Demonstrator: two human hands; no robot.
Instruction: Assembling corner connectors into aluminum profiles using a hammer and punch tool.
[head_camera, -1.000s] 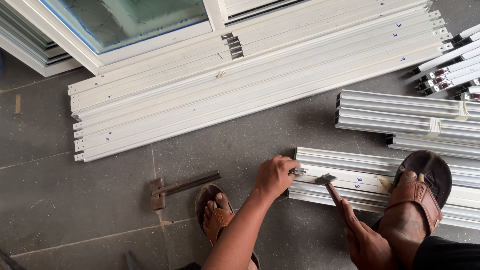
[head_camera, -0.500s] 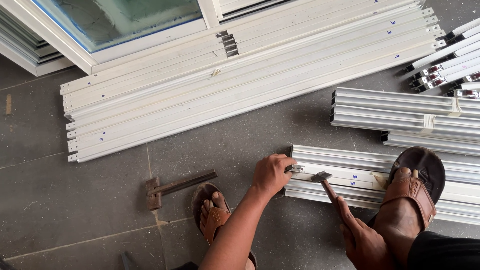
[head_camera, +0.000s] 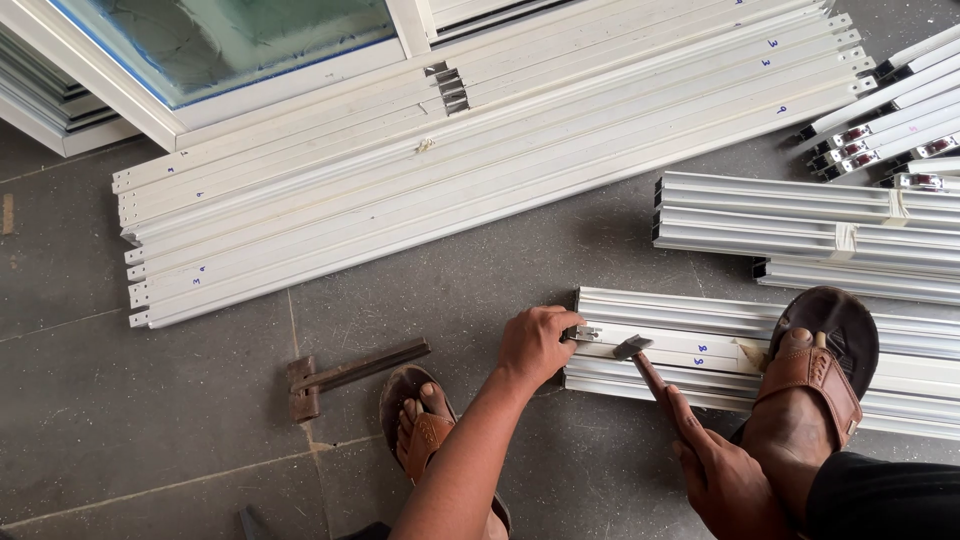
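grey stone floor tiles (head_camera: 200, 420) are covered with long white aluminium window profiles, a large batch (head_camera: 480, 160) laid slantwise above and a glazed frame (head_camera: 230, 40) at the top edge. nearer the person, a smaller bundle of profiles (head_camera: 700, 345) runs left to right, its long axis crosswise to the body, pinned under a sandalled right foot (head_camera: 815, 375). at the bundle's left end a small metal fitting (head_camera: 583, 333), possibly a corner bracket, is pinched by the left hand (head_camera: 535, 345), which is clenched around it against the profile end. the right hand (head_camera: 725, 480) is closed around the handle of a small hammer (head_camera: 640, 360), whose head is poised just right of the fitting, the handle slanting back towards the body. the left hand is nearer the fitting. a second, rusty hammer (head_camera: 345, 375) lies unheld on the floor, left of the sandalled left foot (head_camera: 420, 430).
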